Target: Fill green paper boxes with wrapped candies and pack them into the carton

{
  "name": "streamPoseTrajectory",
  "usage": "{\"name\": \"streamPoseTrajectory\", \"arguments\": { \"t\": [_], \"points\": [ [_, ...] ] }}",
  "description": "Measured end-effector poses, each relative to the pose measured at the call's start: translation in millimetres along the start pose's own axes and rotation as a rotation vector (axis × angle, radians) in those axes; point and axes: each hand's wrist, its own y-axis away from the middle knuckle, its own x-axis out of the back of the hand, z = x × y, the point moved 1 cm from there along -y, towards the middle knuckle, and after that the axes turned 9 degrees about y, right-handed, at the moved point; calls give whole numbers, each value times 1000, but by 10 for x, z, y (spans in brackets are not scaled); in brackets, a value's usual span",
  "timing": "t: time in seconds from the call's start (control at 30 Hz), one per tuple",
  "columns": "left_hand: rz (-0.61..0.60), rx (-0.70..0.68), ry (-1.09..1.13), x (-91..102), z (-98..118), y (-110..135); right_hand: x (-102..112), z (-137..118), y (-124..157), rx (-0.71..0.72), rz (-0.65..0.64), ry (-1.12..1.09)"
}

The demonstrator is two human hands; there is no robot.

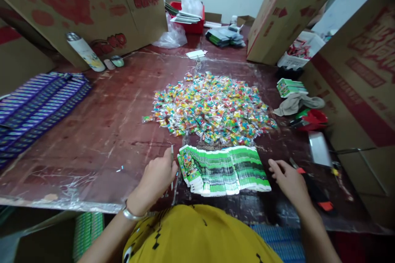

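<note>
In front of me a fanned row of flat green-and-white printed packets (219, 170) lies on the table. At its left end my left hand (159, 174) grips a thin flat piece (172, 158), seen edge-on, so its printed face is hidden. My right hand (288, 181) hovers just beyond the row's right end, fingers bent and a little apart, with nothing visible in them. Behind the row spreads a wide heap of small clear bags of colourful candies (212, 109).
Purple packets (46, 102) lie in rows at left, near a white flask (86, 52). An orange-and-black box cutter (316, 189) rests beside my right hand. Large cartons (123, 12) stand around the table (101, 131). A grey cloth (299, 102) and red bin (194, 26) sit farther back.
</note>
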Motion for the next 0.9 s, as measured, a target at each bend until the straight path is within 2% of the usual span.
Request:
{"name": "streamPoseTrajectory", "arguments": {
  "t": [0.07, 0.2, 0.4, 0.5, 0.73, 0.83, 0.9],
  "points": [
    [-9, 9, -24, -84, 121, -60, -93, 90, -18, 0, -72, -36],
    [-85, -2, 20, -207, 280, -107, -188, -86, -8, 89, -70, 27],
    [29, 25, -31, -259, 166, -17, -261, -271, -8, 173, -67, 37],
    [-20, -5, 92, -288, 167, 34, -321, -335, 46, 184, -74, 9],
    [-98, -145, 295, -435, 453, 67, -438, -749, 260, 287, -153, -65],
    [-135, -156, 398, -432, 422, 49, -489, -860, 298, 281, -210, -126],
    [-186, -170, 558, -402, 352, 36, -533, -909, 322, 290, -290, -233]
  ]
}}
